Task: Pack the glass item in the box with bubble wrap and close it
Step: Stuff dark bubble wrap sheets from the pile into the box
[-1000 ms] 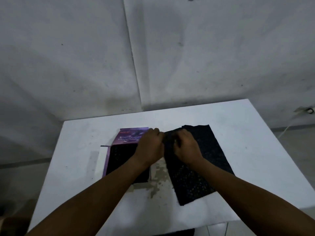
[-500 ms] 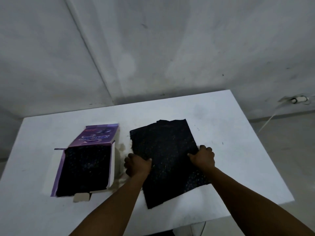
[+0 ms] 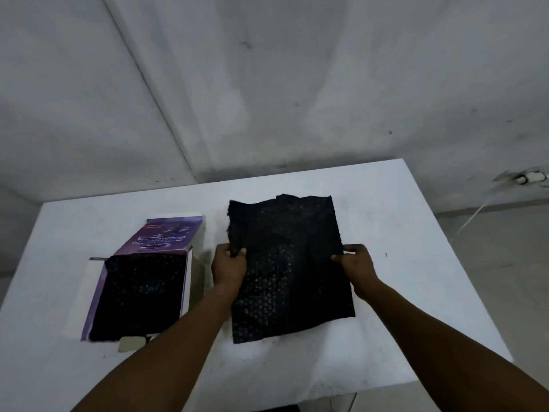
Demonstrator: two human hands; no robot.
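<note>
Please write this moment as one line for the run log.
left hand: grips sheet's left edge | right hand: grips right edge | black bubble wrap sheet: over table | purple box: open, lined

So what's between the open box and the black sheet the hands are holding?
Only a bare strip of white table, seen in the head view. The box and sheet don't touch; the left hand grips the sheet's edge nearest that gap.

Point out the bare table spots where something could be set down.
Free: white table right of the black bubble wrap sheet, the far strip behind the open purple cardboard box, and the near edge. Crowded: the gap between box and left hand.
</note>
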